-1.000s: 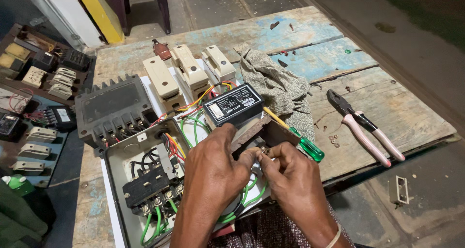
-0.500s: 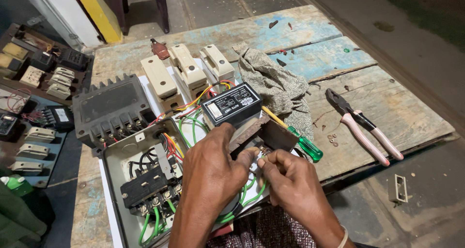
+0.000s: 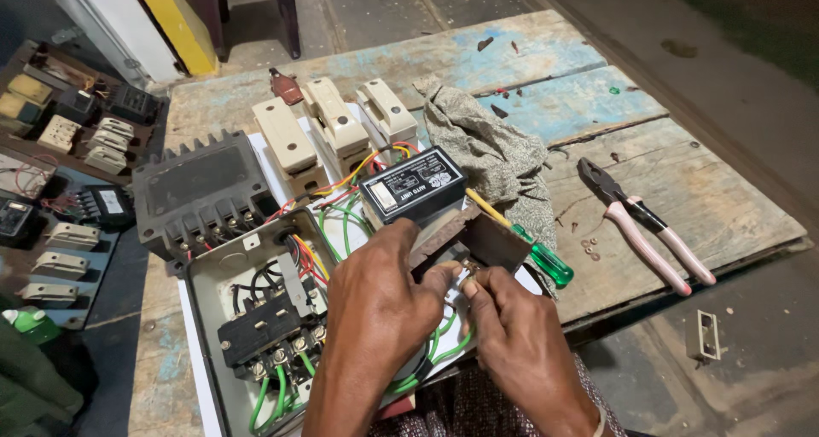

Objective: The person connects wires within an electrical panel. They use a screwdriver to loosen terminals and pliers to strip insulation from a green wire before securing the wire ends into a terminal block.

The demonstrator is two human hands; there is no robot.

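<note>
- The left hand (image 3: 375, 305) and right hand (image 3: 512, 343) meet over the open metal box (image 3: 256, 318) on the tabletop (image 3: 682, 190). The fingers (image 3: 444, 275) of both are pinched nearly shut on a small part at a wire end; it is too small to say what it is.
- That part sits just under the brown block (image 3: 486, 237), beside the black module (image 3: 412, 185).
- Risk: the tiny piece could slip from so tight a pinch and drop among the green wires (image 3: 341, 232).
- Risk: a wrist could snag the loose wires, or knock the screwdriver (image 3: 529, 245) off the cloth (image 3: 486, 147).
- The pliers (image 3: 644, 224) lie well apart.
</note>
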